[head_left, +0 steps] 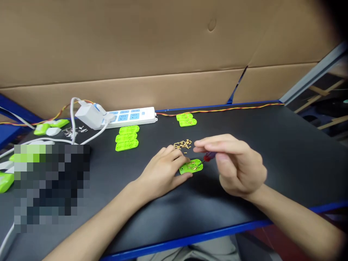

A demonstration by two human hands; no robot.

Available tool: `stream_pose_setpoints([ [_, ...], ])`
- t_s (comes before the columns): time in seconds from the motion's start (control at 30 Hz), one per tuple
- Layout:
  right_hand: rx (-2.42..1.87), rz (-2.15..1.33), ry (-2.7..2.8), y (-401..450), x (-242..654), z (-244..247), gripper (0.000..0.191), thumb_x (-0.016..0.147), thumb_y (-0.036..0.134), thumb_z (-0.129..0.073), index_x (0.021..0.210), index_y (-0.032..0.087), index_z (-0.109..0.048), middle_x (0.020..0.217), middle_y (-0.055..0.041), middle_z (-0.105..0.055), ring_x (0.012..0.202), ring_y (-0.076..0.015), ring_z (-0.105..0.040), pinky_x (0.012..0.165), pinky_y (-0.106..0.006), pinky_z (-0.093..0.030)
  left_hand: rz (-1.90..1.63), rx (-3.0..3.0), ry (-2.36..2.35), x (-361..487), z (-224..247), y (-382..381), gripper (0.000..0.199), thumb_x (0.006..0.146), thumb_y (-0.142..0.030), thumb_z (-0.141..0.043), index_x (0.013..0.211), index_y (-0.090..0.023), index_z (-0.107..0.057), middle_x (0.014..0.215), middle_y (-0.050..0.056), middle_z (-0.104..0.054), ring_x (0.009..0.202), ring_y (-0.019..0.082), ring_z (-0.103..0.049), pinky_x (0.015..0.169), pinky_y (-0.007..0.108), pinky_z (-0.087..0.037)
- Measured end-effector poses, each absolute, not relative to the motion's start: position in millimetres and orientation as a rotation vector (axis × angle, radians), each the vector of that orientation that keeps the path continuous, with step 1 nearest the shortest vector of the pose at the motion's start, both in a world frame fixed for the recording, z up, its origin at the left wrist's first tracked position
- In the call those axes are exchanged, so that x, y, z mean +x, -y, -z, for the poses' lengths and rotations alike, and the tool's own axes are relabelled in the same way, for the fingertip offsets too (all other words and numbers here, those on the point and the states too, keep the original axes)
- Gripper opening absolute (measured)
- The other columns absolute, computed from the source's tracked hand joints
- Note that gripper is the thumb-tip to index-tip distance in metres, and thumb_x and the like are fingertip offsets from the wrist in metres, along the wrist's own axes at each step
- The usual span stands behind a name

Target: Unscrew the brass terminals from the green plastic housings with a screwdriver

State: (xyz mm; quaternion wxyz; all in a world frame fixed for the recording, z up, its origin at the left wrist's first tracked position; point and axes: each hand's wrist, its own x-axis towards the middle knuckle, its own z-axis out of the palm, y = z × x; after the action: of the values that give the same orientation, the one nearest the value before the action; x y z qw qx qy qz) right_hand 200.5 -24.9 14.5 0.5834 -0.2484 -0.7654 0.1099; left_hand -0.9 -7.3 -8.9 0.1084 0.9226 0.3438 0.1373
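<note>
A green plastic shell (198, 165) with small brass pieces in it lies on the black table. My left hand (165, 170) rests on the tabletop, its thumb and fingers holding the shell's left end. In my right hand (240, 166) is a small screwdriver (209, 156) with a red and purple handle, and its tip reaches down into the shell. Just behind the shell is a loose pile of brass pieces (183, 144).
Green shells (127, 138) stand in a row at centre left, with more (186, 120) at the back. A white power strip (136, 116) with plugs and cables lies behind. White bits and green-white parts are at left, beside a pixelated area. Cardboard forms the back wall.
</note>
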Motion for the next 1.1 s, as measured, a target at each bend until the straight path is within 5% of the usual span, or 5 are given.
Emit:
stream_pose_setpoints([
  [0.13,-0.603,-0.1,1.822,23,201,-19,0.02,0.082,0.012,-0.067,0.101,0.018,-0.067,0.092,-0.0065,-0.068,0.083,-0.0152,-0.069,0.071,-0.028,-0.06,-0.438,2.734,-1.001,-1,9,7,0.03,0.093,-0.044,-0.054,0.106,-0.019,-0.064,0.1,0.007,-0.064,0.093,0.024,-0.052,0.081,0.04,-0.046],
  [0.23,-0.62,-0.025,1.81,22,200,-20,0.029,0.078,0.006,-0.071,0.103,0.02,-0.067,0.089,-0.0037,-0.069,0.08,-0.0124,-0.067,0.07,-0.025,-0.059,-0.433,2.732,-1.008,0,9,7,0.031,0.093,-0.045,-0.053,0.107,-0.018,-0.065,0.103,0.007,-0.064,0.093,0.024,-0.052,0.082,0.04,-0.046],
  [0.43,-0.626,-0.127,1.767,22,202,-15,0.044,0.079,-0.001,-0.064,0.116,0.023,-0.063,0.101,-0.0042,-0.071,0.086,-0.0163,-0.071,0.073,-0.033,-0.062,-0.405,2.712,-1.01,0,7,7,0.032,0.092,-0.044,-0.056,0.11,-0.019,-0.065,0.105,0.006,-0.065,0.099,0.024,-0.052,0.088,0.04,-0.045],
  [1.1,-0.729,-0.196,1.563,11,203,-2,0.029,0.082,0.007,-0.065,0.103,0.028,-0.064,0.097,-0.0016,-0.069,0.09,-0.0209,-0.072,0.078,-0.043,-0.063,-0.502,2.691,-1.03,-4,-2,7,0.04,0.087,-0.054,-0.06,0.104,-0.018,-0.068,0.104,0.006,-0.067,0.098,0.024,-0.055,0.086,0.041,-0.047],
])
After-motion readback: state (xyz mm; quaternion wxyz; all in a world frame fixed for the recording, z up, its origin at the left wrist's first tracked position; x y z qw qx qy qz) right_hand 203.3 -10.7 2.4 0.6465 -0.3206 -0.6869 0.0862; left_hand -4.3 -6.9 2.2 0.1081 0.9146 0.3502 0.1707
